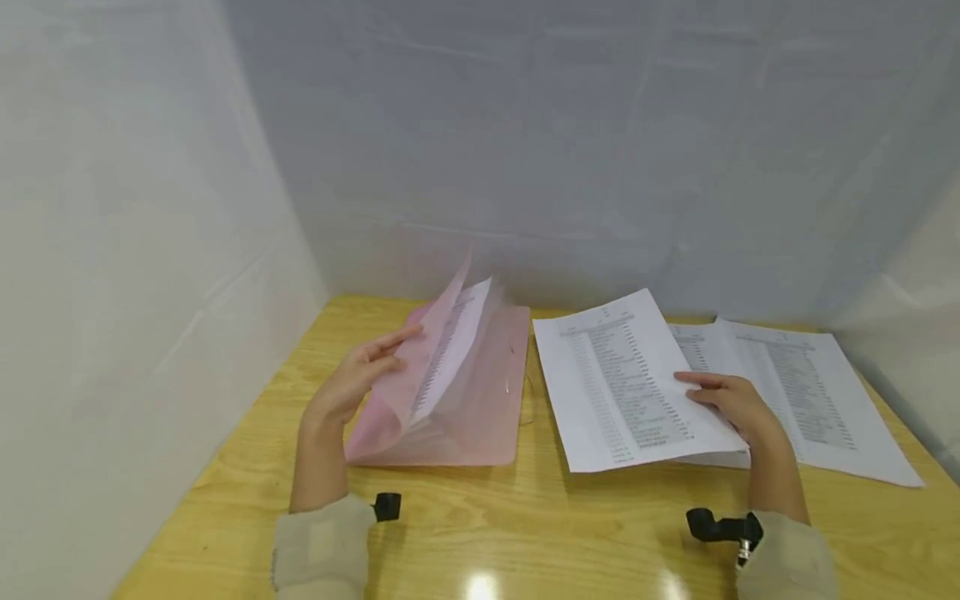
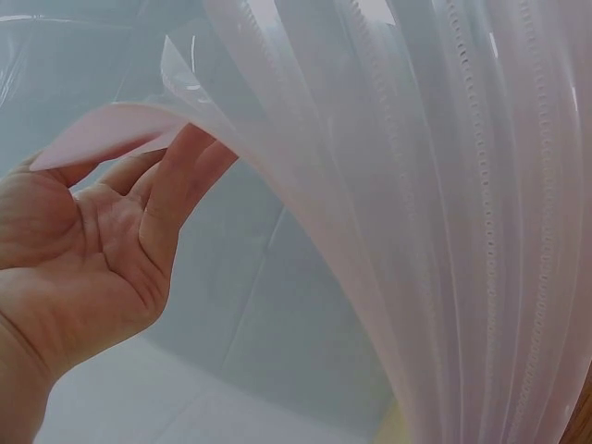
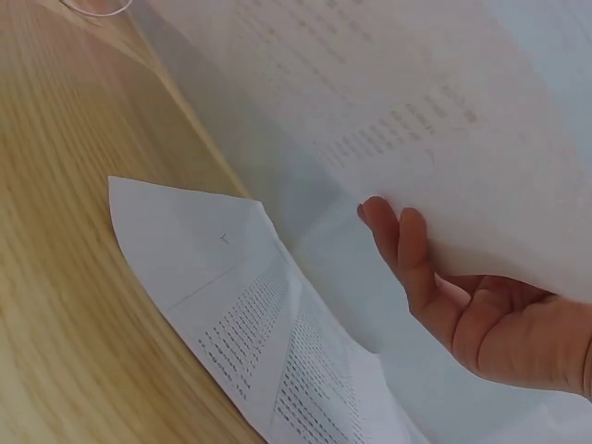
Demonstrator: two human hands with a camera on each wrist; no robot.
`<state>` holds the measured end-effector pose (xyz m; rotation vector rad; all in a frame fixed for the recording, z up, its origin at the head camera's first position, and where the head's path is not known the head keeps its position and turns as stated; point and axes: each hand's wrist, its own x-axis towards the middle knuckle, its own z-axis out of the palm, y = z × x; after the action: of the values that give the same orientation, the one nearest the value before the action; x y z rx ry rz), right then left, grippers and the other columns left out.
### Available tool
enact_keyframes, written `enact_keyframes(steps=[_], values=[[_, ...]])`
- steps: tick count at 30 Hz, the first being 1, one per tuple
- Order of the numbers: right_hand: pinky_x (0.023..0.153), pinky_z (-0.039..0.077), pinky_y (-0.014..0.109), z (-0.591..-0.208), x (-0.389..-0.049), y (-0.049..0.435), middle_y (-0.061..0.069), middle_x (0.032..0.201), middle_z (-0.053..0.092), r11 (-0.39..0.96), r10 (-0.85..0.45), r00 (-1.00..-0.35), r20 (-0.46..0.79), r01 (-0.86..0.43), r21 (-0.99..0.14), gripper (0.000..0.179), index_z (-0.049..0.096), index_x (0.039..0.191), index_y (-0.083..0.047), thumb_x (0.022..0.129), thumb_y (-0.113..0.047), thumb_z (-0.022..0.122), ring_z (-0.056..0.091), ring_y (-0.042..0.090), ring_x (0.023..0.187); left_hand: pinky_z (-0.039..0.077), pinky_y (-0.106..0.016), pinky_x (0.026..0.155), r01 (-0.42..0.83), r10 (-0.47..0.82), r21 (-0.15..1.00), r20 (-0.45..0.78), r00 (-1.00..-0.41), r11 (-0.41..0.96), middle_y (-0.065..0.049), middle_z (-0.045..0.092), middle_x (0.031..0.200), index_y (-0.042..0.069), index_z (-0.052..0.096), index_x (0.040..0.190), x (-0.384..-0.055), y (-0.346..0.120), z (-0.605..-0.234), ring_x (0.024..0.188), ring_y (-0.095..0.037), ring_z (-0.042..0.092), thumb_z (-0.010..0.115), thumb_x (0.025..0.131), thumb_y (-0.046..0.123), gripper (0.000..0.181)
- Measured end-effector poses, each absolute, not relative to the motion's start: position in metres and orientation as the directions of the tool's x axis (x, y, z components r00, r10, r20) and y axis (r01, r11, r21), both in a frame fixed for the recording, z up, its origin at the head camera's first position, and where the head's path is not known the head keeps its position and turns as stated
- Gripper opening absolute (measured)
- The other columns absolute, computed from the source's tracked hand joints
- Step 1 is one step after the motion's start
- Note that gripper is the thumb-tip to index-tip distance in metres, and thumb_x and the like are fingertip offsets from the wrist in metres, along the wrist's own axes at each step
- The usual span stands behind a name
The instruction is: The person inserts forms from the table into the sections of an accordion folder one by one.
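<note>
On the left lies a pink clear-pocket folder (image 1: 497, 400), partly opened, its cover raised. My left hand (image 1: 348, 382) pinches that cover between thumb and fingers. A printed sheet (image 1: 452, 343) shows inside the folder; the clear pockets (image 2: 421, 231) fan out in the left wrist view, with punched strips along them. My right hand (image 1: 733, 402) grips a printed sheet of paper (image 1: 592, 367) by its right side, tilted up off the table. From below, in the right wrist view, the fingers of the right hand (image 3: 481, 319) lie under the raised sheet (image 3: 398, 129).
More printed sheets (image 1: 813, 392) lie on the right of the wooden table (image 1: 480, 525), partly under the held paper. A thin loop of string (image 1: 529, 400) is beside the folder. Pale sheeting (image 1: 570, 150) walls off the back and sides.
</note>
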<state>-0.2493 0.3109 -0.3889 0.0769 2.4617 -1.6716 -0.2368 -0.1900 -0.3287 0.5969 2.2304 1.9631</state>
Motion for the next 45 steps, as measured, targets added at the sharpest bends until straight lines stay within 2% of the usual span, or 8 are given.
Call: enact_keyframes(steps=[7, 11, 15, 18, 27, 35, 40, 45], values=[[0.064, 0.050, 0.030, -0.385, -0.241, 0.312, 0.026, 0.138, 0.033, 0.325, -0.013, -0.985, -0.174, 0.160, -0.932, 0.046, 0.042, 0.135, -0.001, 0.093, -0.016, 0.051, 0.061, 0.016, 0.078, 0.031, -0.022, 0.090, 0.233, 0.372, 0.970, 0.190, -0.909, 0.072, -0.012, 0.034, 0.143, -0.004, 0.040, 0.136, -0.239, -0.188, -0.332, 0.130, -0.020, 0.020, 0.045, 0.091, -0.001, 0.045], [0.064, 0.050, 0.030, -0.380, -0.237, 0.313, 0.025, 0.137, 0.035, 0.340, -0.006, -0.987, -0.162, 0.151, -0.928, 0.046, 0.042, 0.136, -0.002, 0.093, -0.019, 0.051, 0.061, 0.015, 0.078, 0.032, -0.022, 0.089, 0.234, 0.369, 0.970, 0.194, -0.909, 0.065, -0.012, 0.036, 0.142, -0.004, 0.041, 0.135, -0.239, -0.186, -0.333, 0.126, -0.019, 0.025, 0.047, 0.089, -0.002, 0.046], [0.063, 0.050, 0.031, -0.376, -0.234, 0.313, 0.016, 0.120, 0.053, 0.353, 0.006, -0.989, -0.147, 0.140, -0.925, 0.048, 0.043, 0.136, -0.003, 0.093, -0.022, 0.052, 0.061, 0.014, 0.078, 0.034, -0.021, 0.088, 0.234, 0.362, 0.970, 0.197, -0.911, 0.062, -0.012, 0.036, 0.141, -0.003, 0.042, 0.135, -0.240, -0.185, -0.333, 0.121, -0.018, 0.028, 0.048, 0.088, -0.003, 0.047], [0.064, 0.050, 0.032, -0.376, -0.232, 0.314, 0.005, 0.109, 0.058, 0.337, 0.009, -0.988, -0.152, 0.146, -0.930, 0.048, 0.043, 0.136, -0.004, 0.093, -0.023, 0.053, 0.061, 0.014, 0.078, 0.034, -0.021, 0.088, 0.238, 0.356, 0.970, 0.203, -0.912, 0.055, -0.011, 0.036, 0.141, -0.003, 0.042, 0.135, -0.239, -0.183, -0.340, 0.121, -0.018, 0.029, 0.047, 0.088, -0.004, 0.047], [0.063, 0.051, 0.033, -0.375, -0.231, 0.315, -0.001, 0.102, 0.059, 0.347, -0.014, -0.993, -0.114, 0.102, -0.932, 0.047, 0.045, 0.135, -0.006, 0.093, -0.025, 0.054, 0.062, 0.015, 0.078, 0.031, -0.023, 0.091, 0.229, 0.345, 0.972, 0.199, -0.917, 0.050, -0.012, 0.037, 0.141, -0.002, 0.042, 0.136, -0.238, -0.178, -0.359, 0.125, -0.019, 0.026, 0.047, 0.088, -0.003, 0.048], [0.062, 0.050, 0.032, -0.365, -0.230, 0.311, 0.009, 0.111, 0.055, 0.417, -0.008, -0.997, -0.080, 0.069, -0.906, 0.051, 0.041, 0.137, -0.005, 0.094, -0.029, 0.051, 0.061, 0.014, 0.077, 0.027, -0.029, 0.095, 0.218, 0.341, 0.974, 0.188, -0.921, 0.053, -0.011, 0.034, 0.143, -0.002, 0.041, 0.136, -0.238, -0.176, -0.362, 0.129, -0.020, 0.022, 0.046, 0.089, -0.001, 0.047], [0.061, 0.051, 0.033, -0.359, -0.230, 0.309, 0.003, 0.105, 0.057, 0.401, -0.029, -0.998, -0.064, 0.047, -0.915, 0.051, 0.041, 0.138, -0.005, 0.094, -0.029, 0.052, 0.062, 0.015, 0.076, 0.020, -0.039, 0.099, 0.221, 0.345, 0.974, 0.189, -0.919, 0.055, -0.012, 0.036, 0.142, -0.001, 0.041, 0.137, -0.237, -0.176, -0.362, 0.130, -0.022, 0.022, 0.047, 0.089, 0.000, 0.048], [0.061, 0.051, 0.033, -0.353, -0.230, 0.302, -0.001, 0.102, 0.058, 0.374, -0.043, -0.997, -0.060, 0.040, -0.927, 0.050, 0.043, 0.137, -0.006, 0.093, -0.029, 0.053, 0.063, 0.016, 0.076, 0.021, -0.039, 0.099, 0.217, 0.341, 0.975, 0.185, -0.922, 0.056, -0.012, 0.037, 0.141, 0.000, 0.041, 0.137, -0.237, -0.176, -0.363, 0.127, -0.021, 0.025, 0.048, 0.088, 0.000, 0.049]])
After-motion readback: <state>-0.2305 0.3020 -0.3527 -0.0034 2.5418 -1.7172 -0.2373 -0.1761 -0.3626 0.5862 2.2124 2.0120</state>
